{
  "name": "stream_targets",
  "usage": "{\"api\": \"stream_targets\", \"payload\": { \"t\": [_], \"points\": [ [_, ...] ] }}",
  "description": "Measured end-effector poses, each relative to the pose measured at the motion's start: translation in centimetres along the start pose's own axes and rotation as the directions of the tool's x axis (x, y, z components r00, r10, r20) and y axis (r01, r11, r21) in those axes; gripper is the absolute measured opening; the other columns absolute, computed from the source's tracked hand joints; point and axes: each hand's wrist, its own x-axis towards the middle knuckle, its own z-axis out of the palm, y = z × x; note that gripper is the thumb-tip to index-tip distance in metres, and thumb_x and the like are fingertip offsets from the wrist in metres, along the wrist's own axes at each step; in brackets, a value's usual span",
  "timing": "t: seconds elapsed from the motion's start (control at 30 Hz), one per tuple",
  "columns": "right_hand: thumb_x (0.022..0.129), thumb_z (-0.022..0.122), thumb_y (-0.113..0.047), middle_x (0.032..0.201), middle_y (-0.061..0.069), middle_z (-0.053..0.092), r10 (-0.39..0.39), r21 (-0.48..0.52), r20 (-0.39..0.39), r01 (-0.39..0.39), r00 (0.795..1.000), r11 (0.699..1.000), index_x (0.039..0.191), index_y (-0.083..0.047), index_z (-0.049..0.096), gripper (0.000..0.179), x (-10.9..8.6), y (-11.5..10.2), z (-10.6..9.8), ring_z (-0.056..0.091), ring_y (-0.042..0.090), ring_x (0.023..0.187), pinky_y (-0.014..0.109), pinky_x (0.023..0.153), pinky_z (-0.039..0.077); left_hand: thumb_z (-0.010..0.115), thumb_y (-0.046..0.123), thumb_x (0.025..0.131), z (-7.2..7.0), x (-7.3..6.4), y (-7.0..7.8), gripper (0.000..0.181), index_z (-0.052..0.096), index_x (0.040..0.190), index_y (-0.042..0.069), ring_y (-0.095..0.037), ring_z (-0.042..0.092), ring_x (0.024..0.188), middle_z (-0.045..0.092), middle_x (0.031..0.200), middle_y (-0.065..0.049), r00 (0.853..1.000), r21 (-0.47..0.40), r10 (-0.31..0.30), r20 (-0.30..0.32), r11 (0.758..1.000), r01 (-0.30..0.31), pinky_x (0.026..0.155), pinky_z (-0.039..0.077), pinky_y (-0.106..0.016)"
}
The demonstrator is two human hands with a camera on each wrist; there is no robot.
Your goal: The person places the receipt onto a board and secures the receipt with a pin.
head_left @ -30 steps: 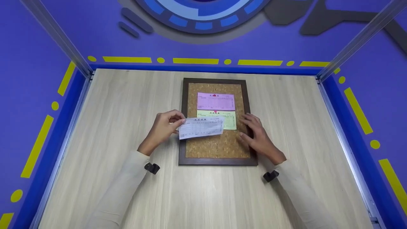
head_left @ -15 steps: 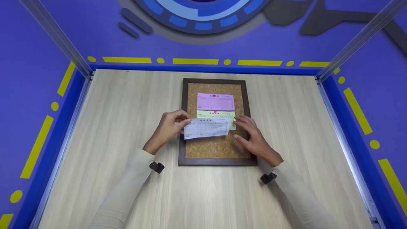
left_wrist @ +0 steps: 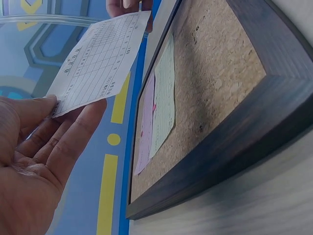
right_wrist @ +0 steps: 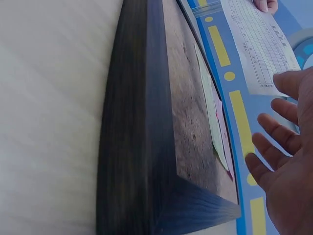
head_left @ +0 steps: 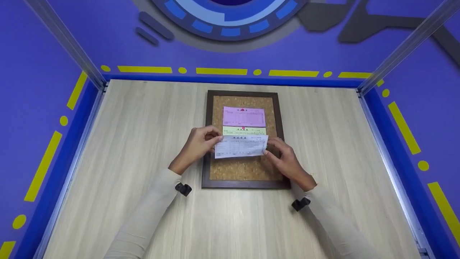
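A white printed form slip [head_left: 241,146] is held above the corkboard [head_left: 237,169], its left end pinched between thumb and fingers of my left hand [head_left: 201,142]. At the slip's right end is my right hand [head_left: 285,156], its thumb overlapping the corner; in the right wrist view the fingers of the right hand [right_wrist: 288,142] are spread apart. A pink slip [head_left: 244,117] is fixed to the board by a red pin [head_left: 242,110]. Just below it a green slip [head_left: 230,131] has a pin [head_left: 243,128] too, and the white slip covers its lower part.
The corkboard has a dark wooden frame [head_left: 246,184] and lies on a pale wood table [head_left: 143,118]. Blue-purple walls with yellow markings [head_left: 221,71] stand at the back and both sides, with metal posts at the corners.
My left hand has carried the white slip to the right, over the green slip. My right hand has shifted slightly left, and its thumb is now at the slip's right end.
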Motion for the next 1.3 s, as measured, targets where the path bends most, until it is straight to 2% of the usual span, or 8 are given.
{"api": "stream_targets", "payload": {
  "t": [0.1, 0.17, 0.37, 0.57, 0.83, 1.03, 1.3],
  "points": [
    [0.106, 0.071, 0.000, 0.128, 0.011, 0.071, 0.039, 0.072, -0.015, -0.038, 0.999, 0.997, 0.125, -0.004, 0.076, 0.020, -0.2, -0.1, 0.3, 0.070, 0.029, 0.122, 0.042, 0.106, 0.059, 0.075, 0.006, 0.104, 0.4, 0.0, -0.1, 0.007, 0.076, 0.106, -0.001, -0.015, 0.075, 0.082, 0.078, 0.098, -0.007, 1.000, 0.000, 0.006, 0.000, 1.000, -0.006, 0.066, 0.065, -0.061],
    [0.106, 0.070, 0.000, 0.122, 0.011, 0.072, 0.064, 0.100, -0.023, -0.061, 0.998, 0.993, 0.120, -0.002, 0.077, 0.016, -0.5, -0.1, 0.4, 0.072, 0.028, 0.114, 0.036, 0.099, 0.062, 0.076, 0.005, 0.104, 0.7, -0.1, -0.1, 0.004, 0.076, 0.103, 0.002, -0.015, 0.074, 0.082, 0.078, 0.097, -0.006, 1.000, -0.003, 0.008, -0.003, 1.000, -0.008, 0.066, 0.064, -0.063],
    [0.106, 0.070, 0.002, 0.116, 0.012, 0.074, 0.115, 0.134, -0.055, -0.107, 0.992, 0.985, 0.111, 0.000, 0.077, 0.009, -1.1, 0.0, 0.5, 0.073, 0.026, 0.101, 0.024, 0.082, 0.062, 0.076, 0.001, 0.102, 1.5, 0.0, -0.3, 0.005, 0.076, 0.098, 0.004, -0.015, 0.072, 0.079, 0.076, 0.091, -0.005, 0.999, -0.013, 0.032, -0.010, 0.999, -0.032, 0.066, 0.062, -0.067],
    [0.104, 0.072, 0.003, 0.107, 0.014, 0.077, 0.145, 0.138, -0.102, -0.130, 0.984, 0.982, 0.107, 0.003, 0.076, 0.005, -1.5, 0.0, 0.4, 0.068, 0.019, 0.090, 0.022, 0.076, 0.056, 0.076, 0.004, 0.103, 1.8, 0.2, -0.6, 0.004, 0.076, 0.100, 0.001, -0.016, 0.072, 0.080, 0.076, 0.092, -0.005, 0.999, -0.029, 0.043, 0.001, 0.999, -0.043, 0.067, 0.063, -0.066],
    [0.103, 0.070, 0.008, 0.095, 0.014, 0.073, 0.180, 0.163, -0.122, -0.159, 0.976, 0.974, 0.103, 0.002, 0.076, 0.009, -1.7, -0.4, 0.4, 0.063, 0.015, 0.082, 0.022, 0.069, 0.050, 0.076, 0.008, 0.105, 2.0, 0.2, -1.2, 0.011, 0.076, 0.106, -0.003, -0.017, 0.071, 0.082, 0.075, 0.095, -0.009, 0.999, -0.002, 0.046, 0.002, 0.999, -0.046, 0.069, 0.064, -0.063],
    [0.103, 0.072, 0.003, 0.094, 0.015, 0.073, 0.224, 0.158, -0.122, -0.204, 0.967, 0.966, 0.104, 0.006, 0.074, 0.003, -1.9, -0.3, 0.4, 0.066, 0.017, 0.082, 0.021, 0.069, 0.053, 0.074, 0.004, 0.105, 2.2, 0.2, -1.7, 0.008, 0.076, 0.107, -0.002, -0.016, 0.071, 0.081, 0.075, 0.095, -0.009, 1.000, 0.003, 0.027, -0.014, 1.000, -0.027, 0.068, 0.064, -0.060],
    [0.105, 0.072, -0.001, 0.085, 0.014, 0.070, 0.291, 0.173, -0.117, -0.269, 0.949, 0.947, 0.101, 0.005, 0.073, 0.007, -2.6, -0.1, 0.5, 0.068, 0.027, 0.075, 0.025, 0.062, 0.054, 0.075, 0.003, 0.104, 2.5, 0.1, -2.4, 0.006, 0.075, 0.103, -0.002, -0.018, 0.073, 0.077, 0.075, 0.091, -0.008, 1.000, -0.038, 0.002, -0.026, 0.999, -0.003, 0.066, 0.067, -0.048]
  ]
}}
